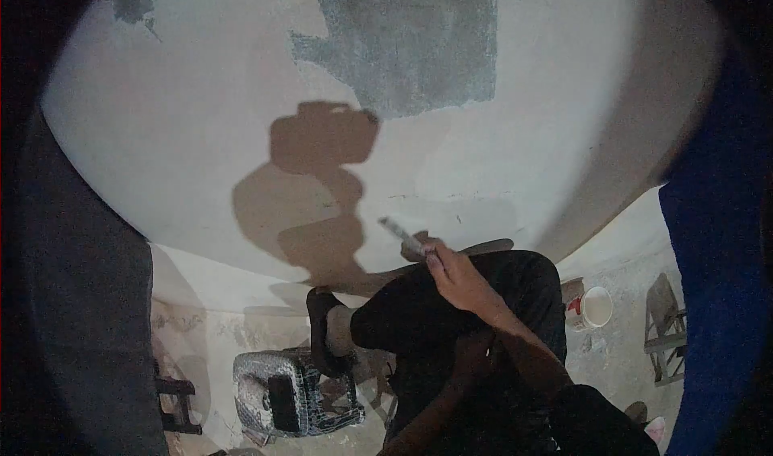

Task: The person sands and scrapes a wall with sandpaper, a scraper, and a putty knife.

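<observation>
My right hand (451, 275) is closed around a slim, pale, flat-looking tool (396, 230), blurred at its tip, which points up and left toward a large whitish curved surface (451, 166). A grey patch (419, 45) with ragged edges covers the upper middle of that surface. My left hand (475, 355) rests low by my dark trousers, in shadow, partly behind my right forearm; its fingers are hidden. The shadow of my head and headgear falls on the surface left of the tool.
A stool (310, 400) with a patterned cover stands at lower left, a dark phone-like rectangle (282, 402) on it. My shoe (322, 327) overlaps its edge. A white bucket (597, 307) sits right of my knee. Dark cloth (72, 295) and blue cloth (725, 238) flank the view.
</observation>
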The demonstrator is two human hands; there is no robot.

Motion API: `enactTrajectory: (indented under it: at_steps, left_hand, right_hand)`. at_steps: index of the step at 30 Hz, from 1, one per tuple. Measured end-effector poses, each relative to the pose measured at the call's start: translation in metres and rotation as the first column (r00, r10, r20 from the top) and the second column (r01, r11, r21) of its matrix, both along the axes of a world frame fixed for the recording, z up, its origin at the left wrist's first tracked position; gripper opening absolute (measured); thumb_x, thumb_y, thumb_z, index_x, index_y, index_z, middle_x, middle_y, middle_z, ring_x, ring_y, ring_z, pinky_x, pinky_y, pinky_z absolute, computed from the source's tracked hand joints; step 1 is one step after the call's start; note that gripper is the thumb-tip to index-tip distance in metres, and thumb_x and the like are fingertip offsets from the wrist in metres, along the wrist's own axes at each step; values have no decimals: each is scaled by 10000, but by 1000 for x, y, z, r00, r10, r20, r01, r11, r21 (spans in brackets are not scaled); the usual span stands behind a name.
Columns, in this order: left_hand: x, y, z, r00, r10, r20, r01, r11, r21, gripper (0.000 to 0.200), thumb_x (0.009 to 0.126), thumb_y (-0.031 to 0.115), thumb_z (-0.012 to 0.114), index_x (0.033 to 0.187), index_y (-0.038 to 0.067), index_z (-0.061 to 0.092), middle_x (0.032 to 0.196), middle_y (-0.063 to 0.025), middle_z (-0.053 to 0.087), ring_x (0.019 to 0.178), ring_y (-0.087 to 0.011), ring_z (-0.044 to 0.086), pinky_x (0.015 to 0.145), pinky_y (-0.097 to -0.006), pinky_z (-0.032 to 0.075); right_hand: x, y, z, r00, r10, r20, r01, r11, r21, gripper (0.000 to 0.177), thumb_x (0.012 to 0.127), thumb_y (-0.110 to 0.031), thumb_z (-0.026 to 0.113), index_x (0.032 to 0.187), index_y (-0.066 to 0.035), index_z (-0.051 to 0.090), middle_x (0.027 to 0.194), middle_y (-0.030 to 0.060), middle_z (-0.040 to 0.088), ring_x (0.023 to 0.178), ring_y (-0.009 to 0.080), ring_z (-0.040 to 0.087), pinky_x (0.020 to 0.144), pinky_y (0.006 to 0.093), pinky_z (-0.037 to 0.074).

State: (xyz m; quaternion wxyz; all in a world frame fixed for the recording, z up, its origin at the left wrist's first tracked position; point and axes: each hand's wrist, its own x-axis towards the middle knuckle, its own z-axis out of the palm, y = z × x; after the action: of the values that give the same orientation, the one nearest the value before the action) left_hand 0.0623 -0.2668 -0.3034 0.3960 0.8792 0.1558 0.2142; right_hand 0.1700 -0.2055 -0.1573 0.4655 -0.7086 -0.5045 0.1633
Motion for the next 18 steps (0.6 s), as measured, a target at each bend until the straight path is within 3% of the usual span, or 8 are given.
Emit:
enactTrajectory:
  at_steps: [3,5,8,10,11,14,16,18]
  left_hand:
    - [-2,1,0,999,-3,43,2,999,36,200,776,231,563,874,57,585,820,-114,598,754,-309,560,664,-443,392]
    - [-4,1,6,997,-34,70,26,993,111,206,765,229,575,872,52,578,816,-116,594,757,-308,559,669,-442,391]
    - [-3,-1,12,997,-34,66,33,999,20,209,749,214,590,879,52,564,836,-119,583,781,-301,555,691,-446,389]
    - [0,-1,7,1000,-3,24,-1,989,146,192,738,207,601,854,58,568,809,-113,580,773,-299,553,691,-441,386]
    - [-1,-1,4,1000,-8,27,4,989,148,192,738,207,601,854,58,568,809,-113,580,773,-299,553,691,-441,386]
    - [-4,0,12,970,-93,-223,116,989,92,339,743,256,613,1005,53,542,897,-146,552,868,-326,526,768,-448,385]
    - [-2,-2,7,993,30,116,-48,986,160,156,754,193,599,830,61,565,774,-114,573,754,-301,554,666,-442,381]
    - [-2,-2,6,997,-5,79,-4,994,105,147,762,190,594,816,58,559,757,-114,564,735,-305,550,653,-443,379]
  right_hand:
    - [-2,-6,-32,986,48,160,-45,999,-20,242,906,-188,449,1032,18,439,861,238,547,766,379,580,656,442,451]
    - [-2,-7,-29,986,13,166,-19,999,36,250,900,-199,465,1041,7,461,854,218,556,751,363,584,657,423,460]
    - [2,-11,-11,991,-48,126,42,998,49,258,892,-213,493,1059,-17,492,842,181,571,720,326,590,652,389,473]
    - [5,-16,-7,993,-88,74,88,996,4,257,889,-216,505,1068,-31,502,837,164,578,703,306,592,646,375,477]
    - [7,-17,-8,991,-102,87,92,990,104,248,885,-205,519,1071,-43,504,826,154,581,689,266,592,635,352,474]
    - [8,-20,-10,995,-90,43,76,963,257,234,868,-151,548,1074,-49,507,784,101,559,643,166,546,591,291,447]
    - [7,-23,-9,997,-75,-12,75,947,313,234,855,-108,564,1074,-44,509,754,58,534,610,107,501,558,252,422]
    - [3,-26,-7,998,-65,2,59,907,418,231,852,-99,569,1066,-38,508,766,36,525,634,77,480,547,230,404]
